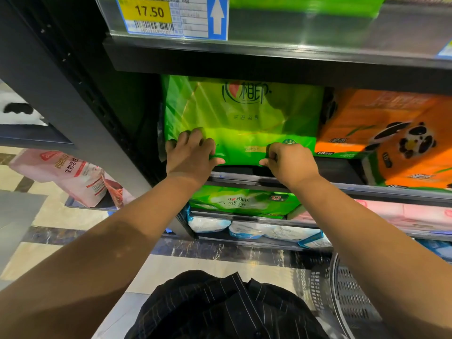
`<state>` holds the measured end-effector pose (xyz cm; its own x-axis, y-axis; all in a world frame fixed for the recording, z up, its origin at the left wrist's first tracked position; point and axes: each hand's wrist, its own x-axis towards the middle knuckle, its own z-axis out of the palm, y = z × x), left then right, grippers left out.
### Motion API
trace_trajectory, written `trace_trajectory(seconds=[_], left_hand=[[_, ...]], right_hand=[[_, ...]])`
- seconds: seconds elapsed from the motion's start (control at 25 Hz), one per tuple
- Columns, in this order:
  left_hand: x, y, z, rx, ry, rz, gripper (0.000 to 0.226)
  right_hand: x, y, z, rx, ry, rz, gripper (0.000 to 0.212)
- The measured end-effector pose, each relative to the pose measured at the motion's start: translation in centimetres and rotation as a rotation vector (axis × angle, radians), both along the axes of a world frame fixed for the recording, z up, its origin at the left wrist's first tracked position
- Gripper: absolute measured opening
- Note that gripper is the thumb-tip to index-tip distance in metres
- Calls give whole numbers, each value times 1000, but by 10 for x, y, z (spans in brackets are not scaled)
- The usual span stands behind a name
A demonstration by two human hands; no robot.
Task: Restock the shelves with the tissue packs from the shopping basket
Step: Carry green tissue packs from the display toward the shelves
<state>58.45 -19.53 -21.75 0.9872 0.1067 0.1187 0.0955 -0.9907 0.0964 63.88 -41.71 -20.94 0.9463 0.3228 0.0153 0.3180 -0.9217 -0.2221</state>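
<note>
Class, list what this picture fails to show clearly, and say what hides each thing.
Head view throughout.
Shopping basket: cut off by the lower right edge; contents unseen.
Green tissue pack: lower edge partly covered by the left hand and right hand.
Price label: small print blurred.

Plainly a shop, a supermarket aisle. Tiered dark metal shelving (269, 57) stocked with wrapped paper goods: a glossy green plastic-wrapped tissue pack (244, 111), an orange panda-printed pack (381, 133), pale pink packs (415, 214). Clipped to a shelf edge, a yellow-and-white price label (151, 15) reading 17.50, with barcode. Low at right, a grey perforated plastic shopping basket (352, 289).
</note>
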Motion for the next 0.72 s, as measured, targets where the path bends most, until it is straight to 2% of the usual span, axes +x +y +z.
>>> trace_trajectory(seconds=[0.16, 0.36, 0.56, 0.64, 0.72], left_hand=[[3, 5, -3, 30, 9, -30, 40], [13, 8, -11, 77, -155, -89, 43], [30, 9, -9, 132, -106, -69, 39], [38, 11, -9, 76, -50, -53, 34], [42, 16, -7, 15, 12, -60, 44]], right_hand=[[0, 2, 5, -33, 87, -16, 31], [0, 11, 3, -84, 42, -24, 26], [18, 22, -5, -96, 63, -74, 29], [28, 26, -9, -110, 135, -62, 31], [35, 28, -10, -119, 249, -33, 44]])
